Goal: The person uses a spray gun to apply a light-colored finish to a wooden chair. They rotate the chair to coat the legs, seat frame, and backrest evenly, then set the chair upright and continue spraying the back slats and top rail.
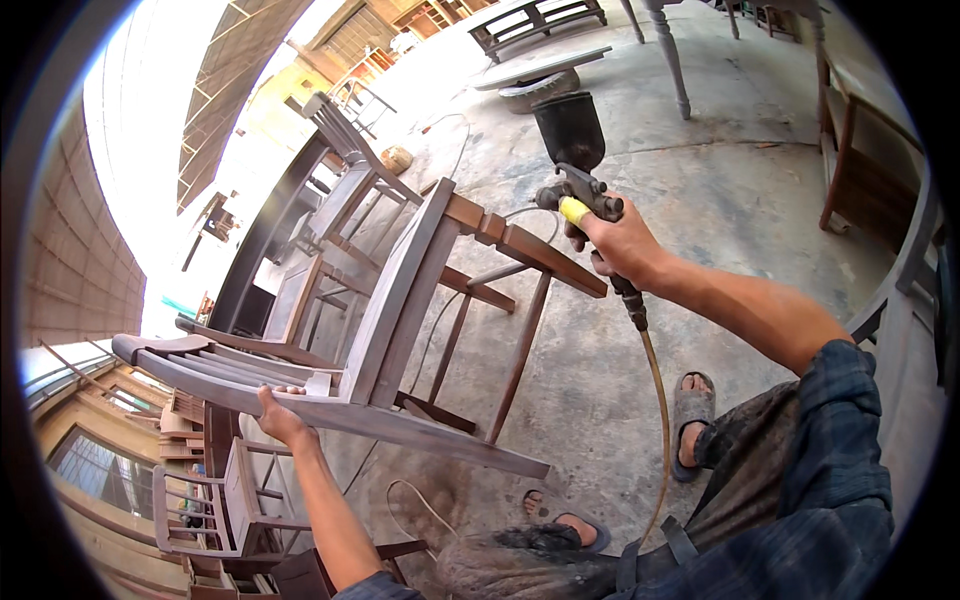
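Grey-brown wooden chair [400,295] is leaning tilted; left hand [287,417] is clasping its back post [430,428], right hand [628,248] is gripping a spray gun [585,190] beside its raised leg [553,262]. Slackening left grip could be toppling it against the spray gun.

the grey floor [590,400] (concrete, stained) bears a tire [522,95].
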